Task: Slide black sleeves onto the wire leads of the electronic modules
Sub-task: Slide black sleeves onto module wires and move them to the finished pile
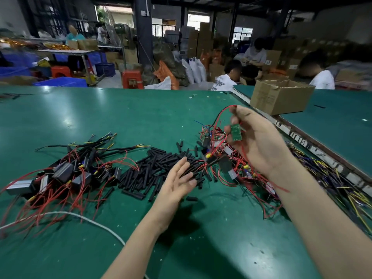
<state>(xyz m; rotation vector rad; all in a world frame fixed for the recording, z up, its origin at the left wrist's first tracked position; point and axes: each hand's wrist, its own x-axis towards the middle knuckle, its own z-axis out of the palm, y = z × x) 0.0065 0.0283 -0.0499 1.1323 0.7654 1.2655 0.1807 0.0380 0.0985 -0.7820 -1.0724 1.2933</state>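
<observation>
black sleeves [161,168] lie heaped; right hand [259,141] pinches green module [235,132].

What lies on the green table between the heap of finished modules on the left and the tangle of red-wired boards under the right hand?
A pile of loose black sleeves, with the open left hand reaching over its near edge, seen in the head view.

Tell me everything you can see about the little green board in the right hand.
The green circuit board is a small rectangular module, lifted above the green table. The right hand pinches it between thumb and fingers, long side roughly upright, flat face toward the camera. Red wire leads loop from it toward the tangled pile below. Surface detail is blurred. No black sleeve shows on its leads.
</observation>
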